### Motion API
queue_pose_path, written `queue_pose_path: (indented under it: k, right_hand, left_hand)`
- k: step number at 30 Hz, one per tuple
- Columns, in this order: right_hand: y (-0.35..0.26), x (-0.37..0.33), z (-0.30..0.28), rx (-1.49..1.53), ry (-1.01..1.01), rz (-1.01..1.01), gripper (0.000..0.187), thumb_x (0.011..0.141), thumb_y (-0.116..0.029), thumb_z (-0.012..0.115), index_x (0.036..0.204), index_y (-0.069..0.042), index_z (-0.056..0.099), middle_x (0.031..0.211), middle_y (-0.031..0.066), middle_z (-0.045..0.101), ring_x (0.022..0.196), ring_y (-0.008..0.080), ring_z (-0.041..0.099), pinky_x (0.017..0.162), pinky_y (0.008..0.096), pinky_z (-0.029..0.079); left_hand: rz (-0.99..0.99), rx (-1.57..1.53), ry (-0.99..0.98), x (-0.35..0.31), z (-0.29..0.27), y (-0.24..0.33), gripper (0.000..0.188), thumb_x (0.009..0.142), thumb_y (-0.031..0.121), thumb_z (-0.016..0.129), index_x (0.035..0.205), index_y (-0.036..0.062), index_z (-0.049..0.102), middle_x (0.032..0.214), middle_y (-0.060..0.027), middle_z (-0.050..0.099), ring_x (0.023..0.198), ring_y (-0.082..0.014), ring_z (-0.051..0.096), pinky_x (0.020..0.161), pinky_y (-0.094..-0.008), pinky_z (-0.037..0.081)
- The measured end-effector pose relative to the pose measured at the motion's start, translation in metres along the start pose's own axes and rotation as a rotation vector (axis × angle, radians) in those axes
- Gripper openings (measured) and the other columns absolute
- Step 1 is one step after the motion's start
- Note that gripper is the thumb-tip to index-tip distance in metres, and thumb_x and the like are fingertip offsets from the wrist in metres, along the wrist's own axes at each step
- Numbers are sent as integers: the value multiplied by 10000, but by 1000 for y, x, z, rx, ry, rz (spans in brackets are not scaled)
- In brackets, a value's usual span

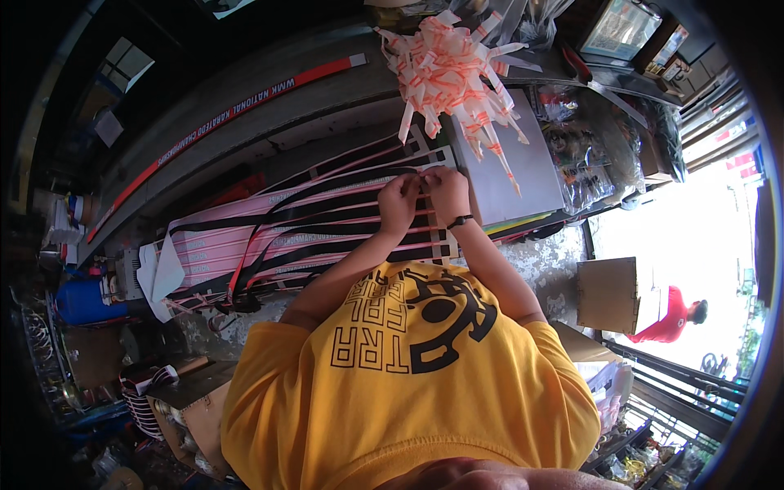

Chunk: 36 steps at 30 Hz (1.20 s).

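My left hand [398, 202] and my right hand [447, 196] meet fingertip to fingertip over the right end of a row of ribbons. Both are closed in a pinch at the end of a black ribbon [343, 177], whose tip is hidden by my fingers. Beneath them, pink and black printed ribbons [327, 237] lie side by side across the worktop. Some black ribbons, one with a red edge [247, 261], cross loosely over the others toward the left. A white sheet [166, 273] curls up at the left end.
A bunch of white and orange tape strips [445, 69] hangs beyond my hands. One long red ribbon [220, 118] lies along the dark ledge. Scissors [600, 86] and plastic-wrapped packs [584, 147] are at the right. A cardboard box [607, 294] and a person in red [671, 314] appear farther right.
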State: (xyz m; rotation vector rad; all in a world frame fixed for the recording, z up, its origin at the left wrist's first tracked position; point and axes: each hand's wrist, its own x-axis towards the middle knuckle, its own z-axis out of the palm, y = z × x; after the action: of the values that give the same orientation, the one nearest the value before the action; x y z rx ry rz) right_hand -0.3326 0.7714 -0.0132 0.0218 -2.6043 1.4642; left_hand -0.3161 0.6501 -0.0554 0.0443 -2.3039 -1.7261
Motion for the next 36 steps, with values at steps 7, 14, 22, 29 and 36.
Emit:
queue_pose_path:
  k: [7, 14, 22, 29, 36]
  right_hand:
    - [-1, 1, -1, -23, -19, 41, 108, 832, -75, 641, 887, -46, 728, 833, 177, 688, 788, 369, 661, 708, 418, 527]
    - [1, 11, 0, -31, -6, 5, 125, 842, -95, 640, 915, -42, 726, 837, 181, 690, 797, 350, 671, 720, 400, 527]
    - [2, 10, 2, 25, 11, 21, 103, 830, -58, 636, 885, -33, 720, 822, 191, 681, 778, 374, 659, 698, 422, 522]
    - [3, 10, 1, 15, 7, -2, 101, 823, -66, 645, 884, -36, 720, 837, 186, 684, 790, 373, 660, 709, 422, 525]
    - [1, 10, 0, 0, 6, -5, 99, 819, -63, 648, 883, -42, 722, 842, 180, 685, 793, 370, 659, 712, 417, 527]
  left_hand:
    - [-80, -23, -34, 0, -1, -2, 181, 939, 149, 636, 974, -21, 690, 733, -49, 670, 649, -68, 578, 606, -246, 471]
    - [10, -9, -18, 10, 1, 3, 188, 936, 156, 642, 975, -22, 690, 710, -57, 654, 631, -64, 549, 593, -245, 460]
    - [57, 6, -3, 10, 0, 4, 194, 936, 162, 644, 963, -26, 687, 695, -61, 641, 634, -63, 531, 590, -251, 451]
    - [75, 19, -5, 10, -1, 5, 198, 939, 166, 641, 961, -26, 686, 721, -83, 663, 641, -82, 567, 601, -261, 462]
    - [83, 4, 0, 11, 1, 1, 180, 936, 149, 637, 961, -23, 687, 732, -96, 671, 655, -96, 596, 613, -265, 469]
